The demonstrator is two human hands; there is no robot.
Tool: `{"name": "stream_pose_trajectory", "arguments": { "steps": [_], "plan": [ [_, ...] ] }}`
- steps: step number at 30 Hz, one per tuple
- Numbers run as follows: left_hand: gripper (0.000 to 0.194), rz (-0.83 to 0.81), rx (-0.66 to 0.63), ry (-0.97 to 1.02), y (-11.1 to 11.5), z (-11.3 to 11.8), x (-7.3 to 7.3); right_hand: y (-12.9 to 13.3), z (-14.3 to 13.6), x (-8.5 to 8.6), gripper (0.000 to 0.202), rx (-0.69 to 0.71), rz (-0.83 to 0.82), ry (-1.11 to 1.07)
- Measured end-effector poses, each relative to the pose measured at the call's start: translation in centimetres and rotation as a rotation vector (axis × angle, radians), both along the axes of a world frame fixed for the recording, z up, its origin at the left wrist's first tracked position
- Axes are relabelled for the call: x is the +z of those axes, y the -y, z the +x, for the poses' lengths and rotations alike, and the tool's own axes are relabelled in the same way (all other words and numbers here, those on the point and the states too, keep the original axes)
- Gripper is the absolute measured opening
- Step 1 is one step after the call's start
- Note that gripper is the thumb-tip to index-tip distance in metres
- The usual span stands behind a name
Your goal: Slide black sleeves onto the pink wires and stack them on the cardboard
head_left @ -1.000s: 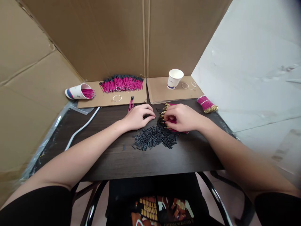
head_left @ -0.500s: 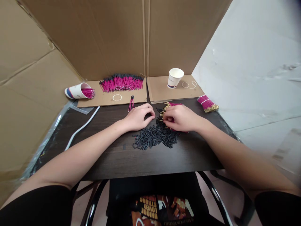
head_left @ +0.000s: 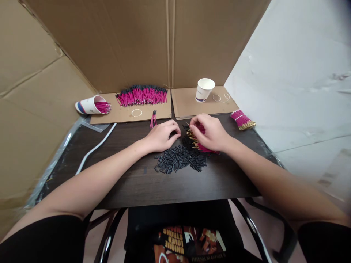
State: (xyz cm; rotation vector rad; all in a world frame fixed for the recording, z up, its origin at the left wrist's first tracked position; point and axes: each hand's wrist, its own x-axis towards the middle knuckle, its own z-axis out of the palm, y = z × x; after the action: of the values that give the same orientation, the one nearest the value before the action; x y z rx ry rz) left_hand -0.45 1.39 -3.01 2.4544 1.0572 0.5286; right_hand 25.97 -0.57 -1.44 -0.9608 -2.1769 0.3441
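Observation:
My left hand (head_left: 164, 136) rests on the table left of a pile of short black sleeves (head_left: 178, 159), thumb and forefinger pinched together; whatever they hold is too small to make out. My right hand (head_left: 210, 131) hovers over a heap of pink wires with gold tips (head_left: 204, 148), partly covering it. Its thumb and forefinger are closed on a wire whose gold tip (head_left: 188, 124) pokes out to the left. Just beyond my left hand lie a few pink wires with black ends (head_left: 153, 119).
Many black-ended pink wires (head_left: 141, 95) lie on cardboard (head_left: 120, 116) at the back. A tipped paper cup (head_left: 87, 106) holds pink wires at left; another paper cup (head_left: 204, 90) stands near rubber bands (head_left: 225, 98). A banded wire bundle (head_left: 242, 119) lies right. A white cable (head_left: 94, 149) crosses the left side.
My right hand has moved up and away from me over the wire heap, uncovering more gold tips, and a gold-tipped wire now shows at its fingers. My left hand has stayed put.

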Motion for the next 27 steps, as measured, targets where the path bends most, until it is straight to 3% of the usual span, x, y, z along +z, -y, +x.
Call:
{"name": "stream_pose_trajectory", "arguments": {
  "steps": [6,16,27],
  "plan": [
    [0.021,-0.006,0.001,-0.03,0.5,0.2,0.2,0.1,-0.3,-0.6,0.013,0.0,-0.092,-0.077],
    [0.018,-0.045,-0.047,0.054,1.1,0.7,0.1,-0.3,-0.5,-1.5,0.013,0.007,0.018,-0.093],
    [0.017,-0.039,-0.091,0.151,0.4,0.6,-0.1,-0.4,-0.6,-2.3,0.014,-0.028,-0.064,-0.131]
  ]
}}
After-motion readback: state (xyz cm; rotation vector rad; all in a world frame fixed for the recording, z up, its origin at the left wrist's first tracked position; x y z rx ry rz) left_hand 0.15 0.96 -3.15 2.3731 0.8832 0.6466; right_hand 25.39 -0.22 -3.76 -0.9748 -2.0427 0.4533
